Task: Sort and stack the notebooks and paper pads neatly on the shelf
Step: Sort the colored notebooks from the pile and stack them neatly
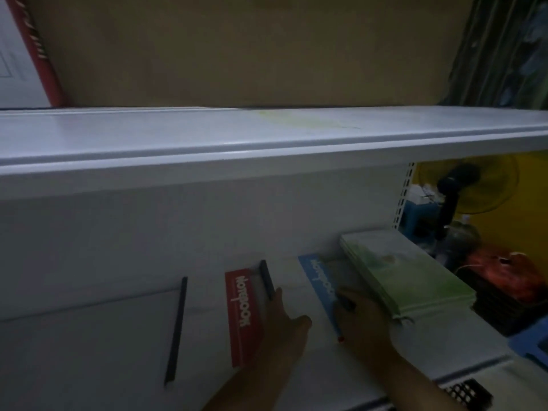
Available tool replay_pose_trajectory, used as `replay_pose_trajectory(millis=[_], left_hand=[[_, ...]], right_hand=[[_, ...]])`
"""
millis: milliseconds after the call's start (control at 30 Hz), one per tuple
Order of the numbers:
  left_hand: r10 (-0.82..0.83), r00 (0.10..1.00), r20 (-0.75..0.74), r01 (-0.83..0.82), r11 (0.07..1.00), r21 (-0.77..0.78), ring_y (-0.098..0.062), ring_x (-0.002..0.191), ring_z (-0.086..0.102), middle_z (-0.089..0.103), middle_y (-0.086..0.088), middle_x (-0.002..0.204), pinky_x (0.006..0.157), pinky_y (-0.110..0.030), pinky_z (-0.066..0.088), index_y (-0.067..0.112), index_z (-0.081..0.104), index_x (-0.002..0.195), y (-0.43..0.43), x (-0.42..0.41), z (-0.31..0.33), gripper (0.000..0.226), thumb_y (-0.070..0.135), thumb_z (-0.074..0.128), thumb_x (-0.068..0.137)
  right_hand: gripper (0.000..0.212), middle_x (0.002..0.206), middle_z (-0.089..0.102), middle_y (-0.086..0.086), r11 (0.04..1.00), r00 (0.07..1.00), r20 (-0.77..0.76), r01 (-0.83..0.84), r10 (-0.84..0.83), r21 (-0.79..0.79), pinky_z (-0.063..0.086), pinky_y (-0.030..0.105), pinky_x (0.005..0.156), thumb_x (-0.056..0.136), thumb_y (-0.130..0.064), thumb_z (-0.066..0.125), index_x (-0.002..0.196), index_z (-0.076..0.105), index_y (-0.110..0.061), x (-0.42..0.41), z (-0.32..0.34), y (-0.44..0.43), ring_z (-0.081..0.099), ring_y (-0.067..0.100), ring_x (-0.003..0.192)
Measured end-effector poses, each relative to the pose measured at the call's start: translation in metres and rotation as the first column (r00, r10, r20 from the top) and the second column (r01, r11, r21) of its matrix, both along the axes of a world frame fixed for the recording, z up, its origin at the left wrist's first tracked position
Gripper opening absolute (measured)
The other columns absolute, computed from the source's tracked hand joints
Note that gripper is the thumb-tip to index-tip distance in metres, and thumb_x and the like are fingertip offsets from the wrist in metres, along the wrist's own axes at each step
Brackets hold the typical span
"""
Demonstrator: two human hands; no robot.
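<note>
Red-banded notebook [242, 321] lies flat on the lower shelf [450, 336], about mid-span, its black spine strip [267, 280] toward the back wall; blue-banded notebook [318, 280] just beside it to the right; green pad stack [409, 277] next along, touching or overlapping the blue one, cannot tell which; white pad [103, 336] with a black spine lies apart at the left. Light dim, detail soft.

Left hand [281, 321] rests palm-down on the white cover of the red-banded notebook; fingers straight, thumb spread; released, gripping nothing. Right hand [361, 318] lies over the near end of the blue-banded notebook, against the green pad stack; its fingers are hidden past the knuckles, so cannot tell whether it grips an edge or only presses.

Handling, judged: single notebooks thin and light, covers probably smooth card; they should slide readily on the painted shelf; a flat palm is enough for squaring up. Covers flex; for lifting, pinch the bound spine side, likely the stiffest part, not the loose page edge. Green pad stack is heavier and made of separate pads; likely to shear or fan if pushed from the top only; take it with both hands at opposite ends, or push low on its side. Nothing fragile; corners may dog-ear against the back wall.
</note>
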State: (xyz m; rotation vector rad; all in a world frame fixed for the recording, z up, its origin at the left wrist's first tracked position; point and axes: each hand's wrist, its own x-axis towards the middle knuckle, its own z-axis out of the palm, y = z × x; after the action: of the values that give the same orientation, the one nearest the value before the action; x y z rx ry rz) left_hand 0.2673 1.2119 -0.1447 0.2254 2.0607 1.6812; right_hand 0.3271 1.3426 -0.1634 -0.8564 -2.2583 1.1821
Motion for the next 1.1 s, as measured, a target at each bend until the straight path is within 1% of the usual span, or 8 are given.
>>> replay_pose_trajectory(millis=[100,233,367,500,633,767,933,1100], left_hand=[[-0.013,1.000,0.009,0.013,0.999,-0.040,-0.023,0.127,0.042,0.020,-0.005,0.155,0.079,-0.020,0.043,0.024,0.023,0.148,0.007,-0.004,0.002,0.075,0.003,0.058,0.085],[-0.029,0.999,0.015,0.030,0.996,-0.080,-0.026,0.133,0.035,0.015,-0.006,0.157,0.091,-0.029,0.045,0.024,0.027,0.147,0.013,-0.009,0.000,0.071,0.008,0.058,0.086],[-0.051,0.999,0.020,0.053,0.992,-0.118,-0.021,0.109,0.048,0.027,-0.008,0.151,0.073,-0.023,0.046,0.023,0.033,0.145,0.012,-0.011,0.001,0.065,0.010,0.058,0.086],[-0.183,0.976,-0.120,0.158,0.969,-0.189,-0.017,0.100,0.052,0.033,-0.008,0.147,0.056,-0.012,0.042,0.022,0.035,0.144,-0.002,-0.012,0.011,0.058,0.015,0.054,0.090],[-0.459,0.763,-0.455,0.309,0.878,-0.366,-0.009,0.141,0.020,0.004,0.008,0.155,0.106,-0.012,0.020,0.021,0.025,0.147,-0.067,-0.017,0.048,0.050,0.026,0.041,0.100],[-0.510,0.563,-0.651,0.018,0.795,-0.607,-0.003,0.145,0.004,0.004,0.015,0.155,0.109,-0.011,0.000,0.030,0.021,0.149,-0.206,-0.056,0.075,0.049,0.036,0.033,0.101],[-0.441,0.756,-0.483,-0.241,0.499,-0.833,-0.014,0.147,-0.005,-0.003,0.002,0.160,0.118,-0.030,0.003,0.026,0.010,0.152,-0.412,-0.072,0.106,0.057,0.046,0.024,0.100],[-0.208,0.839,-0.504,-0.391,0.414,-0.822,-0.018,0.147,0.008,0.009,-0.002,0.160,0.116,-0.027,0.012,0.025,0.021,0.150,-0.588,-0.014,0.120,0.056,0.047,0.032,0.099]], right_hand=[[0.030,0.057,0.047,-0.003,1.000,0.999,-0.021,-0.023,0.023,0.003,0.040,0.028,0.052,0.089,-0.005,0.053,0.064,0.054,-0.022,-0.002,-0.008,0.007,0.047,0.020,0.053],[0.020,0.082,0.065,0.007,0.997,0.999,0.027,-0.021,0.019,0.069,0.057,0.038,0.069,0.094,-0.014,0.052,0.105,0.069,-0.014,-0.003,-0.010,0.006,0.063,0.025,0.070],[0.027,0.112,0.063,0.007,0.920,0.983,0.183,-0.076,0.005,0.384,0.051,0.036,0.089,0.093,-0.015,0.046,0.111,0.067,-0.013,-0.008,-0.007,0.000,0.060,0.027,0.102],[0.033,0.117,0.059,0.008,0.772,0.845,0.532,-0.299,-0.059,0.561,0.047,0.031,0.088,0.093,-0.023,0.034,0.112,0.060,-0.014,-0.008,0.019,-0.008,0.058,0.025,0.108],[0.040,0.129,0.056,0.015,0.736,0.707,0.706,-0.453,-0.048,0.503,0.045,0.032,0.096,0.096,-0.025,0.033,0.125,0.051,-0.005,-0.015,0.046,-0.019,0.055,0.027,0.118],[0.045,0.139,0.044,0.016,0.548,0.712,0.702,-0.573,-0.035,0.609,0.037,0.041,0.105,0.095,-0.027,0.039,0.136,0.041,-0.008,-0.048,0.060,-0.090,0.045,0.031,0.125],[0.061,0.158,-0.001,0.008,0.314,0.646,0.688,-0.763,0.329,0.566,0.008,0.046,0.118,0.098,-0.039,0.037,0.151,0.013,-0.020,-0.088,0.085,-0.283,0.004,0.027,0.146],[0.068,0.159,-0.007,0.006,0.083,0.441,0.688,-0.869,0.576,0.488,0.008,0.036,0.119,0.098,-0.038,0.040,0.151,0.001,-0.026,-0.113,0.086,-0.465,-0.003,0.023,0.147]])
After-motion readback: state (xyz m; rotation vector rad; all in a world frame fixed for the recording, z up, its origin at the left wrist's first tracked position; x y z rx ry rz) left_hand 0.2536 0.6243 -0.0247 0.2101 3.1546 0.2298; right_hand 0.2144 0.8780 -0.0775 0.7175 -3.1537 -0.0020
